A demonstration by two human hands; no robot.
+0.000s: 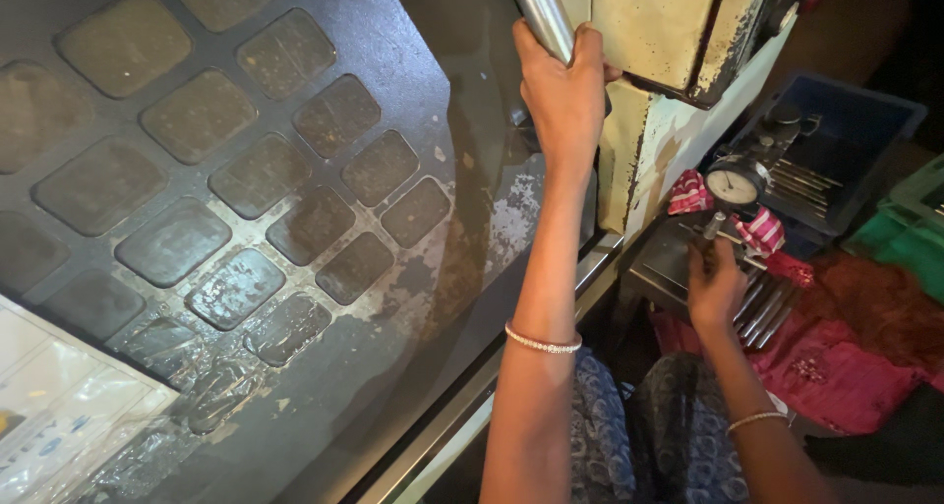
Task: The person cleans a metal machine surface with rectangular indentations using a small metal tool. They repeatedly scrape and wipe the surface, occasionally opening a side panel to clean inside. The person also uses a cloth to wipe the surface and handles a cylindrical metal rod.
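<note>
Steel lever (pixel 539 12) at the top centre of the frame is what our left hand (pixel 562 96) grips, fingers wrapped closed around the polished bar where it comes down beside the cream, chipped machine housing (pixel 657 32). A beaded bracelet (pixel 543 343) sits on that forearm near the middle of the frame. Our right hand (pixel 715 286), right of centre, is closed on the stem just under a dial gauge (pixel 735 182), whose round white face stands above the fingers; we cannot tell exactly how the fingertips pinch it. A thin bangle (pixel 757 420) circles that wrist lower down. Beside the gauge lie metal rods (pixel 767 312), just right of the hand, over a red cloth (pixel 855 356) that fills the lower right. A blue plastic bin (pixel 846 130) with more metal parts sits at the upper right. The left half of the frame is a dark, worn machine panel (pixel 246 179) with rows of raised square pads.
</note>
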